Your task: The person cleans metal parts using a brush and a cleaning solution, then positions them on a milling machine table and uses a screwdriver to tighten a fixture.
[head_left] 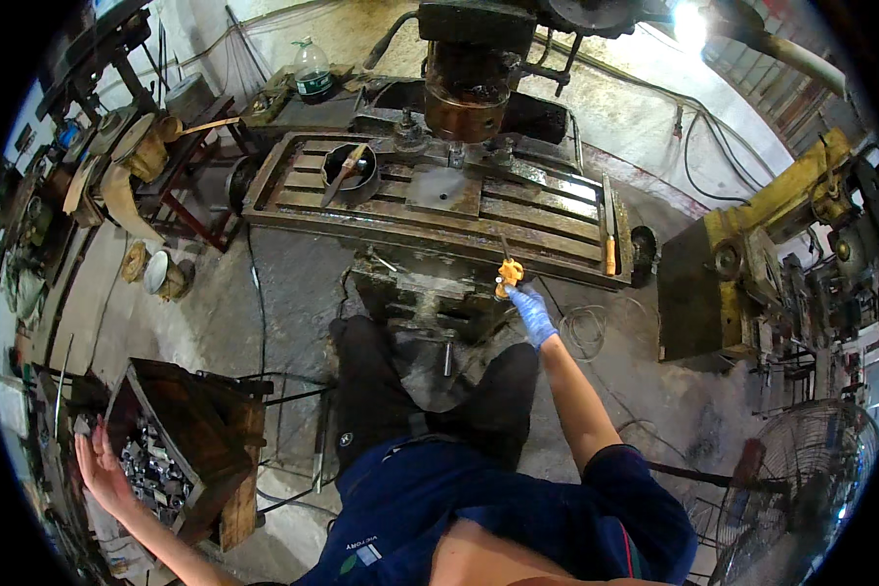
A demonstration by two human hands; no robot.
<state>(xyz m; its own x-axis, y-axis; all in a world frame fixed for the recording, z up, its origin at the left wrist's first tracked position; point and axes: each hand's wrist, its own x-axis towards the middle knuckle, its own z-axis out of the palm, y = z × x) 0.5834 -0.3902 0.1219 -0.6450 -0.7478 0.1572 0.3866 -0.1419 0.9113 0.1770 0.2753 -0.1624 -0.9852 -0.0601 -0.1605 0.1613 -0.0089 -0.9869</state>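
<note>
Low at the far left, my bare left hand (105, 473) is beside a dark wooden box (188, 430) that holds many small metal pieces (152, 467). A small grey metal piece (82, 425) shows between its fingertips. My right hand (532, 314), in a blue glove, grips an orange air blow gun (509, 275) near the front edge of the machine table. The gun's thin nozzle points up toward the slotted table (361, 223). On that table, a flat metal plate (444, 191) lies under the machine's spindle head (465, 98).
A dark pot (359, 188) with a brush (342, 174) stands on the table's left half. A file with an orange handle (610, 256) lies at its right end. A fan (801, 479), a yellow machine (703, 283) and hoses (584, 332) are on the right.
</note>
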